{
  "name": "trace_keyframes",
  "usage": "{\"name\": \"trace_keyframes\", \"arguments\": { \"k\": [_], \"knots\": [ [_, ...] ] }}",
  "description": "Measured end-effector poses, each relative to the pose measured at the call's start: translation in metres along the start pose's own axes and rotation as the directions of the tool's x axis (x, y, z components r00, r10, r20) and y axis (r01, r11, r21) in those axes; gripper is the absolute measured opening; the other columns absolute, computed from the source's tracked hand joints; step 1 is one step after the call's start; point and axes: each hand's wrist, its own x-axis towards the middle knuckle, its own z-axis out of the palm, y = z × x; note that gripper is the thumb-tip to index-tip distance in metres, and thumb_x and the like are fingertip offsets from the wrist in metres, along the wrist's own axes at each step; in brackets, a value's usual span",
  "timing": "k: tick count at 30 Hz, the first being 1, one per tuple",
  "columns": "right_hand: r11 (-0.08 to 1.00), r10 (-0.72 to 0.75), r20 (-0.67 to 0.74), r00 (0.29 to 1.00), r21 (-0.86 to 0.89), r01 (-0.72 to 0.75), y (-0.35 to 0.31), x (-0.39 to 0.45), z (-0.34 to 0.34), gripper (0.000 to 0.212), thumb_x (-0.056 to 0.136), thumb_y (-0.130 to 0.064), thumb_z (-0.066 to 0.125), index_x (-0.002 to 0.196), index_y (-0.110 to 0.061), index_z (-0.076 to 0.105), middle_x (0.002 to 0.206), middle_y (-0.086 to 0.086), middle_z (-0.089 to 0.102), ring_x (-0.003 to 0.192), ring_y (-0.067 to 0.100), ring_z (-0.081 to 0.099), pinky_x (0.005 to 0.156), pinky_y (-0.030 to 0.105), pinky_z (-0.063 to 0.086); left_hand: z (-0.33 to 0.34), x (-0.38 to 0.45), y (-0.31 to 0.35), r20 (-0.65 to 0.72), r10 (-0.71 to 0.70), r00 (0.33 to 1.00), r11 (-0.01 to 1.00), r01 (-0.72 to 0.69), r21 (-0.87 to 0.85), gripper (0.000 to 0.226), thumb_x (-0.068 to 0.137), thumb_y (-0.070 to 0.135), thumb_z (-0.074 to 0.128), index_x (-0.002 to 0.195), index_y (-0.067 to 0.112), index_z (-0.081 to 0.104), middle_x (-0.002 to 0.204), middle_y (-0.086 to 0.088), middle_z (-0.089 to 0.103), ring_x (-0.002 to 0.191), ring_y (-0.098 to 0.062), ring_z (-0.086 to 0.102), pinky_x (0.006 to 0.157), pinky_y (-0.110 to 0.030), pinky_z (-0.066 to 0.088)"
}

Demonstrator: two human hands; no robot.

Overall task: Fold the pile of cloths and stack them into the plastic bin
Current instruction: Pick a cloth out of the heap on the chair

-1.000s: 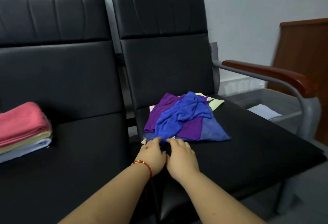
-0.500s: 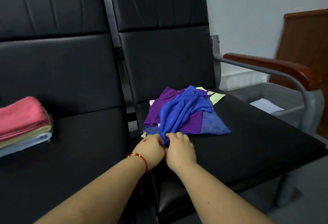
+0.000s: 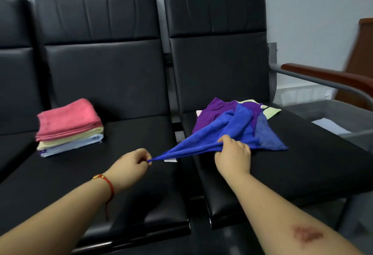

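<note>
Head view: my left hand (image 3: 133,163) pinches a corner of the blue cloth (image 3: 232,131), my right hand (image 3: 232,153) grips its bunched edge, the rest draped over the pile (image 3: 220,109) beyond. Soft, light; I'd take the corners

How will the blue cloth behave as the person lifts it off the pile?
Probably floppy: the blue cloth bunches into soft folds between the left hand and right hand. Likely light, since a fingertip pinch stretches its corner. It may drag the purple cloth underneath.
</note>
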Motion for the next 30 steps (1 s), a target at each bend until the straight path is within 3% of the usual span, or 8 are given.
{"name": "trace_keyframes", "arguments": {
  "k": [6,11,14,18,20,22,25,30],
  "knots": [
    [0.904,-0.147,0.244,0.959,0.427,0.029,-0.049,-0.014,0.005,0.016,0.095,-0.015,0.047,0.103,-0.023,0.059,0.094,0.003,0.066,0.090,0.027,0.060,0.075,0.033,0.045,0.009,-0.042,-0.063,-0.190,-0.295,0.936,0.914,0.219,-0.342,0.026,0.086,0.001,0.049,0.065,0.017,0.052,0.062,-0.002,0.053,0.061,-0.018,0.045,0.060,-0.031,0.035],
    [0.778,-0.240,0.427,0.872,0.622,-0.090,-0.096,-0.029,0.008,0.019,0.095,-0.013,0.047,0.088,-0.016,0.065,0.081,0.002,0.061,0.077,0.017,0.053,0.068,0.028,0.041,-0.001,-0.043,-0.056,-0.085,-0.462,0.883,0.353,0.096,-0.931,0.031,0.078,-0.011,0.034,0.061,0.009,0.050,0.085,-0.013,0.066,0.070,-0.025,0.057,0.062,-0.031,0.043],
    [0.576,-0.256,0.592,0.764,0.728,-0.371,-0.120,-0.039,0.008,0.020,0.097,-0.017,0.048,0.089,-0.013,0.067,0.085,0.010,0.065,0.080,0.021,0.056,0.074,0.031,0.044,-0.011,-0.050,-0.047,-0.001,-0.448,0.894,0.081,0.039,-0.996,0.025,0.081,-0.008,0.026,0.068,0.006,0.043,0.061,-0.016,0.064,0.062,-0.031,0.061,0.067,-0.034,0.050],
    [0.282,-0.240,0.743,0.624,0.669,-0.688,-0.137,-0.047,0.000,0.021,0.096,-0.021,0.053,0.089,-0.007,0.068,0.075,0.010,0.069,0.074,0.021,0.062,0.074,0.032,0.049,-0.029,-0.054,-0.067,-0.213,-0.355,0.910,0.602,0.049,-0.797,0.015,0.079,0.005,0.039,0.067,0.013,0.038,0.045,0.005,0.038,0.049,-0.014,0.036,0.048,-0.024,0.031],
    [0.318,-0.238,0.747,0.621,0.664,-0.677,-0.139,-0.050,0.000,0.023,0.095,-0.022,0.055,0.084,-0.007,0.067,0.075,0.009,0.068,0.073,0.020,0.063,0.077,0.033,0.049,-0.038,-0.060,-0.078,-0.261,-0.228,0.938,0.779,0.015,-0.627,0.018,0.084,0.017,0.050,0.068,0.016,0.040,0.055,0.008,0.037,0.056,-0.012,0.032,0.052,-0.025,0.028],
    [0.560,-0.231,0.684,0.692,0.675,-0.480,-0.136,-0.050,0.001,0.026,0.095,-0.024,0.055,0.075,-0.010,0.063,0.072,0.005,0.064,0.072,0.018,0.058,0.074,0.032,0.045,-0.047,-0.067,-0.087,-0.236,-0.060,0.970,0.915,-0.041,-0.402,0.035,0.080,0.040,0.066,0.071,0.020,0.040,0.059,0.011,0.038,0.058,-0.009,0.034,0.056,-0.025,0.031],
    [0.880,-0.323,0.539,0.778,0.474,0.037,-0.126,-0.047,-0.004,0.032,0.091,-0.031,0.060,0.064,-0.014,0.053,0.064,0.002,0.048,0.063,0.014,0.042,0.060,0.029,0.034,-0.058,-0.075,-0.094,-0.164,0.064,0.984,0.998,-0.063,0.008,0.033,0.074,0.035,0.078,0.075,0.027,0.046,0.073,0.013,0.051,0.069,-0.009,0.048,0.062,-0.016,0.036],
    [0.882,-0.453,0.540,0.710,0.389,0.266,-0.105,-0.036,-0.016,0.016,0.080,-0.028,0.075,0.074,-0.015,0.067,0.075,0.003,0.065,0.071,0.012,0.056,0.066,0.028,0.041,-0.073,-0.088,-0.114,-0.335,0.021,0.942,0.997,0.005,0.078,0.008,0.090,0.020,0.061,0.093,0.017,0.068,0.087,0.001,0.064,0.088,-0.016,0.058,0.066,-0.021,0.032]
  ]
}}
